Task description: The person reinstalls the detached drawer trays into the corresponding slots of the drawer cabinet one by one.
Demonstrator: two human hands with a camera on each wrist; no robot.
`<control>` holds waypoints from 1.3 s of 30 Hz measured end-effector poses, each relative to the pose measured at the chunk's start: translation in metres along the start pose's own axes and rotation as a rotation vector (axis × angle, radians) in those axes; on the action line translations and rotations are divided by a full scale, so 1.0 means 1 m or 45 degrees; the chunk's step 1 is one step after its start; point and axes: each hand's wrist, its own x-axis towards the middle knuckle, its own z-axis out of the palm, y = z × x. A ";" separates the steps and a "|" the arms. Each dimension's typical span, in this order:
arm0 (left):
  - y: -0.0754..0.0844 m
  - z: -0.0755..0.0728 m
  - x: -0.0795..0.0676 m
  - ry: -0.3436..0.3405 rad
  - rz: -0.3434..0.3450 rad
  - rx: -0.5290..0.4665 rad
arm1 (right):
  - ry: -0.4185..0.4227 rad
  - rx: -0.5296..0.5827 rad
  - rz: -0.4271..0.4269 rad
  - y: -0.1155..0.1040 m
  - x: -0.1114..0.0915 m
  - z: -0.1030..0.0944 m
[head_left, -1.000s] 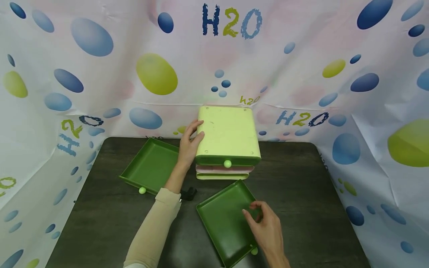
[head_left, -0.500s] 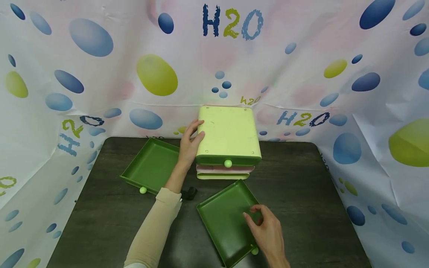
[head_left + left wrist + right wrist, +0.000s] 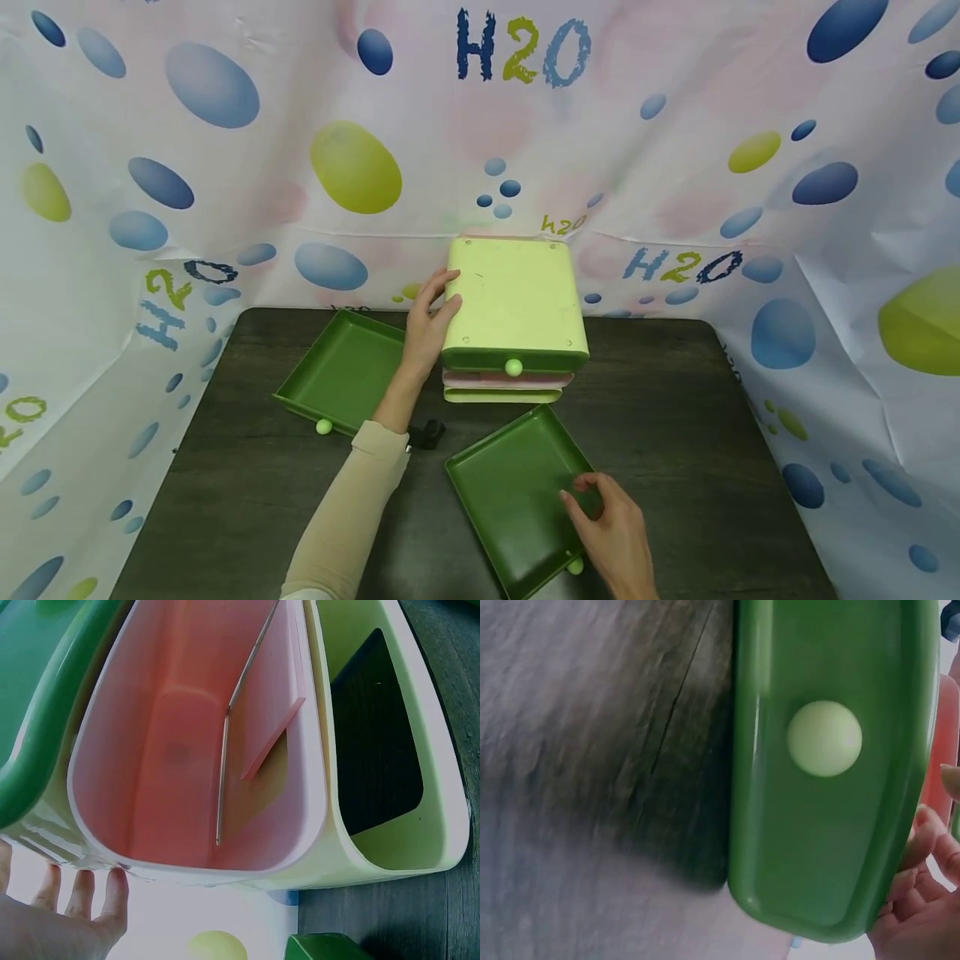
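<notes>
A small chest of drawers with a pale yellow-green top [image 3: 513,292] stands at the back middle of the table. Its top drawer [image 3: 45,697] is in place; below, the pink compartment [image 3: 176,765] and the light green compartment [image 3: 442,780] have no drawers in them. My left hand [image 3: 427,329] rests its fingertips against the chest's left side, fingers extended. In front lies a loose green drawer [image 3: 517,500], turned at an angle, with a round pale knob [image 3: 825,739]. My right hand [image 3: 617,525] is at this drawer's right edge, fingers bent, thumb and forefinger apart with nothing between them.
Another green drawer [image 3: 347,367] lies at the left behind my left forearm, its knob toward the front. A thin metal rod [image 3: 223,765] shows inside the pink compartment. A patterned curtain [image 3: 660,150] hangs right behind the dark table [image 3: 675,417].
My right hand has moved slightly right and toward the front, away from the middle of the loose drawer. My left hand and the chest stay put; the view shifts slightly.
</notes>
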 end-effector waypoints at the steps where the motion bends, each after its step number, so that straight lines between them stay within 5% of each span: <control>1: 0.000 0.000 0.000 -0.001 0.001 0.000 | 0.000 0.015 -0.009 0.001 -0.001 0.000; 22: 0.000 0.001 0.000 0.009 -0.015 0.008 | 0.153 -0.014 -0.150 0.018 -0.007 -0.008; 39: -0.002 0.001 0.000 0.008 -0.008 -0.002 | 0.185 -0.074 -0.085 0.033 -0.007 -0.005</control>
